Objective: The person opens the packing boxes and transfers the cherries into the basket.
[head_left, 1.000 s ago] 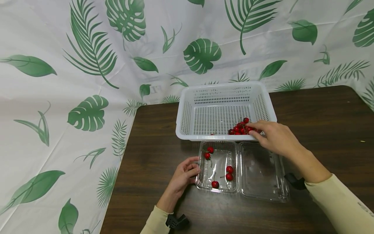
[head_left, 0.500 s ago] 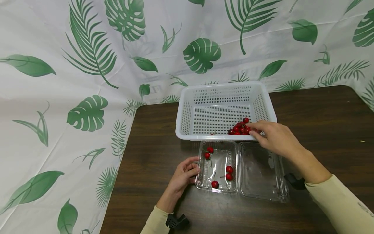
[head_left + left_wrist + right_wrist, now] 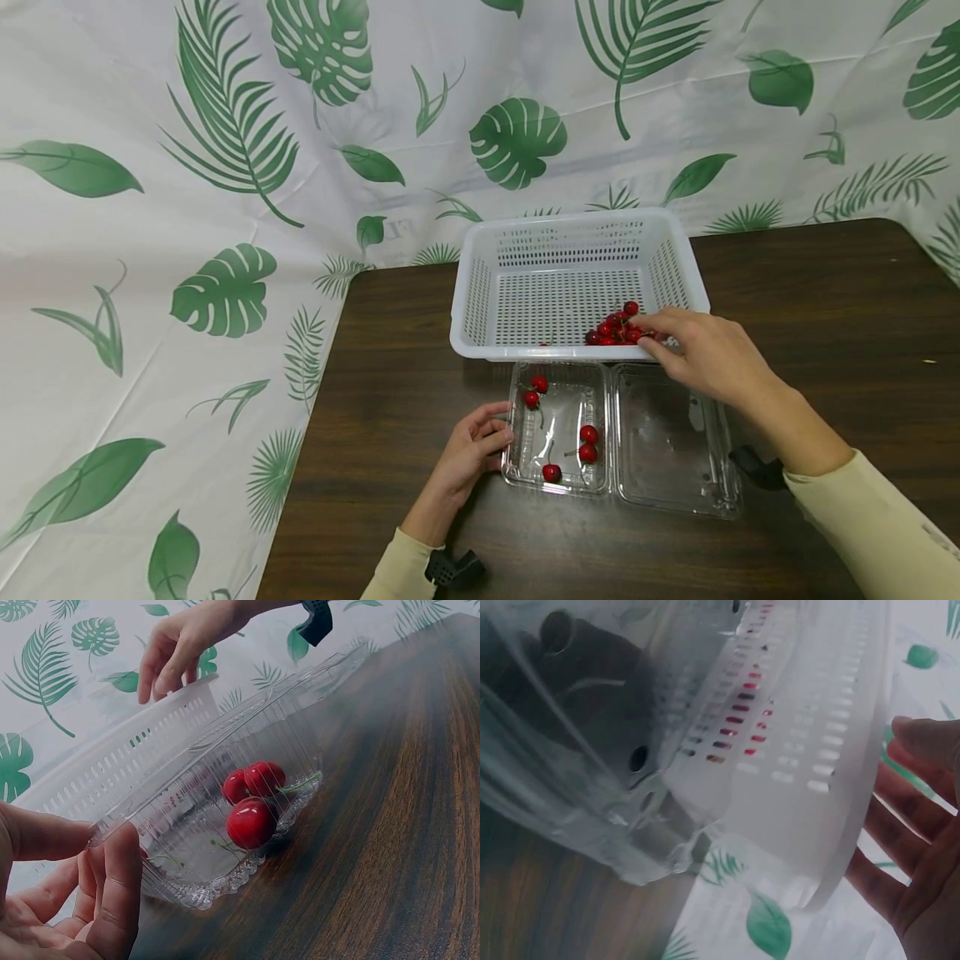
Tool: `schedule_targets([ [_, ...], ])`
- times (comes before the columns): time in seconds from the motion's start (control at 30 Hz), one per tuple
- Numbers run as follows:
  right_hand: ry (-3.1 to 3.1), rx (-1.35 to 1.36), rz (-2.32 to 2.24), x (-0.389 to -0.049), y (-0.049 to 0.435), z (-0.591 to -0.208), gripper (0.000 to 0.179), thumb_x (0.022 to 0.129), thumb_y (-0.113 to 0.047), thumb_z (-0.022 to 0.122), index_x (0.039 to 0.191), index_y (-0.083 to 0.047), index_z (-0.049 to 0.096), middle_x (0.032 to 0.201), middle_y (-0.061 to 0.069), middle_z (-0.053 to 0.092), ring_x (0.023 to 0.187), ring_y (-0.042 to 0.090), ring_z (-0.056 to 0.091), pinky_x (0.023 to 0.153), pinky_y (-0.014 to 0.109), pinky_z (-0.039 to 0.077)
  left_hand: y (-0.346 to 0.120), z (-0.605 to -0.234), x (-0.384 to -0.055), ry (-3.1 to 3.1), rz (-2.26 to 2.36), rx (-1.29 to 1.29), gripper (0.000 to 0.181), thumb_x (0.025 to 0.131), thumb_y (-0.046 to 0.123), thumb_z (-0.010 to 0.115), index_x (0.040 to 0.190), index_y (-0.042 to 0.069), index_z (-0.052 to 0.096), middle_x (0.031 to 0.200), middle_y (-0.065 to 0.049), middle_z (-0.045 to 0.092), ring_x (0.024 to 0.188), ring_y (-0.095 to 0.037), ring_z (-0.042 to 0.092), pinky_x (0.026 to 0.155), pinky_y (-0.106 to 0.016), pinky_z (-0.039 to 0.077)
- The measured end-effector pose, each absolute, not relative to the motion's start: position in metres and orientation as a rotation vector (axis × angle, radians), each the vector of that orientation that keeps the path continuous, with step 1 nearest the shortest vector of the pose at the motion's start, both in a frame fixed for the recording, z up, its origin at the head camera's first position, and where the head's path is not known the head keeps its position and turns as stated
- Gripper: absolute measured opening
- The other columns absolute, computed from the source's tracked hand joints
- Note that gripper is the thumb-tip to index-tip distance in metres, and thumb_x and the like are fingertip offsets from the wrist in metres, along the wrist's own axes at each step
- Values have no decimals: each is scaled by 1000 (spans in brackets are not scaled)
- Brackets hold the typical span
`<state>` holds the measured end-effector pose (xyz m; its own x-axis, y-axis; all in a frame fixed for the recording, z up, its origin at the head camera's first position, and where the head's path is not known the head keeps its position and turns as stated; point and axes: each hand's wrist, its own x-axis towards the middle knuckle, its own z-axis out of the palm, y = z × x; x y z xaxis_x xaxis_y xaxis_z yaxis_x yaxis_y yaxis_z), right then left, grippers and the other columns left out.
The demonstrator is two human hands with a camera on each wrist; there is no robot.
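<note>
My left hand pinches the left rim of a hinged clear plastic box between thumb and fingers, as the left wrist view shows close up. Several red cherries with stems lie in this part of the box. My right hand reaches over the near rim of a white perforated basket, at a heap of cherries in its near right corner. Thumb and forefinger are apart there. In the right wrist view the basket wall hides the other fingertips.
The box's lid lies folded out flat to the right, below my right wrist. All stands on a dark wooden table. A white cloth with green leaves hangs behind and at the left. Each wrist wears a black band.
Cherries under my right fingertips have shifted slightly. Both hands, the box and the basket stay nearly where they were.
</note>
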<state>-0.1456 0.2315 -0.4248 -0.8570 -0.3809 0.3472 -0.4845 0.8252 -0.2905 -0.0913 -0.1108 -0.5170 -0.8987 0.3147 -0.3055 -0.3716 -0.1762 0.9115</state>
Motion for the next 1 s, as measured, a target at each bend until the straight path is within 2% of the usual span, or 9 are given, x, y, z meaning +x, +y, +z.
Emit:
schedule_targets([
  [0.17, -2590, 739, 513, -143, 223, -421, 30, 83, -18, 77, 112, -15, 73, 101, 4, 69, 64, 13, 54, 45, 27, 37, -111, -517, -91, 1655, 2120, -67, 46, 91, -2, 63, 134, -4, 49, 90, -2, 56, 75, -11, 54, 54, -24, 50],
  [0.33, -2469, 919, 513, -139, 209, -418, 31, 79, -16, 77, 110, -12, 74, 99, 2, 69, 69, 15, 60, 47, 28, 44, -111, -516, -91, 1661, 2122, -79, 44, 91, -2, 63, 133, -4, 50, 90, -3, 56, 75, -11, 54, 54, -24, 50],
  [0.5, -2465, 1130, 542, -128, 189, -418, 35, 77, -14, 80, 111, -11, 73, 102, 1, 69, 77, 16, 65, 60, 34, 54, -111, -516, -91, 1654, 2123, -84, 44, 91, -2, 62, 133, -3, 50, 90, -3, 56, 75, -11, 55, 54, -24, 50],
  [0.67, -2535, 1301, 492, -114, 168, -427, 31, 79, -17, 81, 108, -13, 74, 104, -3, 66, 88, 15, 65, 74, 37, 55, -111, -516, -91, 1651, 2121, -80, 43, 92, -3, 60, 134, -3, 49, 89, -2, 56, 75, -11, 55, 55, -24, 50],
  [0.8, -2595, 1397, 422, -105, 152, -438, 28, 80, -19, 80, 107, -14, 74, 103, -3, 66, 89, 14, 64, 76, 36, 54, -111, -516, -91, 1654, 2119, -82, 44, 91, -2, 61, 134, -3, 49, 90, -3, 56, 74, -11, 55, 54, -24, 50],
  [1.0, -2595, 1537, 434, -97, 133, -455, 26, 80, -13, 79, 106, -17, 75, 100, -4, 66, 87, 12, 64, 75, 34, 54, -110, -516, -91, 1654, 2118, -79, 44, 92, -2, 61, 134, -3, 49, 90, -3, 56, 74, -11, 54, 54, -23, 50],
])
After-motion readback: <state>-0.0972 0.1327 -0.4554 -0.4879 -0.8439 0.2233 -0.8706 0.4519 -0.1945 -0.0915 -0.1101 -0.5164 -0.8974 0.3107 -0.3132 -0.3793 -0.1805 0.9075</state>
